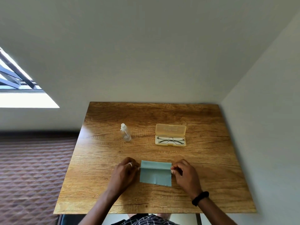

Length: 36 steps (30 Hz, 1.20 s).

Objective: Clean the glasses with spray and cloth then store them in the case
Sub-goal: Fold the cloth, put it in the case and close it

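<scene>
A pale blue-green cleaning cloth (pixel 155 175) lies on the wooden table (pixel 100 159) near me, with a raised fold across its upper part. My left hand (pixel 125 172) pinches the cloth's left edge at that fold, and my right hand (pixel 185 173) pinches the right edge. Farther back on the right, a yellow translucent case (pixel 170 129) stands open with thin metal-framed glasses (pixel 170 140) folded inside its lower half. A small clear spray bottle (pixel 125 133) with a white cap stands upright at the back left.
The table sits in a corner, with white walls behind it and on the right. A brown quilted surface (pixel 32 168) spreads out to the left, and a bright window (pixel 16 88) is set in the left wall.
</scene>
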### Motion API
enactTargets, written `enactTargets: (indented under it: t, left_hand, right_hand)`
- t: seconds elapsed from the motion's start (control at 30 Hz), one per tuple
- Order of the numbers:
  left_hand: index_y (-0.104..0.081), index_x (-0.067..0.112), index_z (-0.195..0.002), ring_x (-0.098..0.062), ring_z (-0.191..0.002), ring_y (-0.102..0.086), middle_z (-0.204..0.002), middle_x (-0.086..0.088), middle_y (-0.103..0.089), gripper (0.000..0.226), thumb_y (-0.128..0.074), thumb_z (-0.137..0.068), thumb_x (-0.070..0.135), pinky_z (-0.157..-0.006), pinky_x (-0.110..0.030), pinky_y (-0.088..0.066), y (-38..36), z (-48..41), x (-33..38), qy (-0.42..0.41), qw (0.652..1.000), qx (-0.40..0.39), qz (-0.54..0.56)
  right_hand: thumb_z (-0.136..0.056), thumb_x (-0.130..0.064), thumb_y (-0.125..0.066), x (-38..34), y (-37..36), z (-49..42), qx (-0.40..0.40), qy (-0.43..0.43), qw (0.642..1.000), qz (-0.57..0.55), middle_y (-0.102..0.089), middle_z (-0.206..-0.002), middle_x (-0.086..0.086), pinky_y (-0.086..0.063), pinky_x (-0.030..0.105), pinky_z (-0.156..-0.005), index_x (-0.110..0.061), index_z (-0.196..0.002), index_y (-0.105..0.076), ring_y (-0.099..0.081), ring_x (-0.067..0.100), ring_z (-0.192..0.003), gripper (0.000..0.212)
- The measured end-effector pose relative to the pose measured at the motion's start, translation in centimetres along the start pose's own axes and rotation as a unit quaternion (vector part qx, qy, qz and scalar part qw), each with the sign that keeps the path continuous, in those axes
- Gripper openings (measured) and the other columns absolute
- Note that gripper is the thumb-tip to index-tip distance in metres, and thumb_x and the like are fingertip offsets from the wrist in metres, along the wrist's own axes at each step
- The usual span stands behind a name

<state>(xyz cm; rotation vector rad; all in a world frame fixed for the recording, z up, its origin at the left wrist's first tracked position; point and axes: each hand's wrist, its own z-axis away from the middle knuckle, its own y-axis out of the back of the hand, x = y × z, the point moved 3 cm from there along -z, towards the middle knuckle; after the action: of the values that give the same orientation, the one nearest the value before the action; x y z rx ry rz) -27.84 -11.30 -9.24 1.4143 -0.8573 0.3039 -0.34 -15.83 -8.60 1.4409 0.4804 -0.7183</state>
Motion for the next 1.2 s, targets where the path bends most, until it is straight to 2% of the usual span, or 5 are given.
enactTargets:
  t: [0.1,0.23,0.37,0.93,1.2]
  left_hand:
    - [-0.075,0.025,-0.096,0.003,-0.077,-0.061,-0.104,0.016,-0.065,0.007,-0.072,-0.09,0.028,-0.069,-0.006,-0.044,-0.2,1.1,0.0,-0.011,1.0,-0.008,-0.02]
    - [-0.076,0.023,-0.098,-0.004,-0.077,-0.064,-0.104,0.011,-0.066,0.018,-0.064,-0.093,0.034,-0.068,-0.022,-0.054,-0.5,2.2,-0.1,-0.037,0.999,-0.006,-0.03]
    - [-0.078,0.023,-0.096,-0.004,-0.08,-0.063,-0.103,0.011,-0.068,0.03,-0.053,-0.095,0.04,-0.071,-0.019,-0.05,-0.4,3.1,0.6,-0.078,0.994,0.003,-0.075]
    - [-0.077,0.027,-0.097,-0.008,-0.088,-0.055,-0.109,0.009,-0.063,0.017,-0.061,-0.093,0.033,-0.076,-0.022,-0.051,-0.7,4.0,0.2,-0.091,0.991,-0.015,-0.097]
    - [-0.072,0.018,-0.113,-0.006,-0.089,-0.066,-0.111,0.009,-0.067,0.02,-0.062,-0.098,0.025,-0.076,-0.023,-0.055,-0.3,2.1,0.5,0.035,0.999,0.024,-0.005]
  right_hand:
    - [-0.08,-0.014,-0.078,0.3,-0.2,0.9,-0.003,-0.004,1.0,0.009,-0.056,-0.088,-0.019,-0.05,0.016,-0.068,-0.026,-0.083,-0.069,-0.056,-0.002,-0.081,0.015]
    - [-0.078,-0.015,-0.078,0.7,-0.5,1.9,-0.003,-0.006,1.0,0.007,-0.056,-0.09,-0.019,-0.055,0.027,-0.07,-0.027,-0.083,-0.069,-0.057,0.002,-0.084,0.016]
    - [-0.078,-0.017,-0.077,0.9,-0.9,2.9,-0.008,0.01,1.0,0.025,-0.053,-0.09,-0.021,-0.054,0.027,-0.071,-0.027,-0.083,-0.069,-0.055,0.001,-0.088,0.014]
    - [-0.075,-0.013,-0.076,0.5,-1.3,4.6,-0.001,0.06,0.994,0.095,-0.053,-0.09,-0.013,-0.049,0.028,-0.077,-0.025,-0.08,-0.066,-0.051,0.008,-0.09,0.016]
    - [-0.08,-0.016,-0.07,0.3,-1.3,5.0,0.021,0.084,0.991,0.102,-0.056,-0.093,-0.012,-0.049,0.028,-0.078,-0.024,-0.089,-0.069,-0.053,0.007,-0.09,0.012]
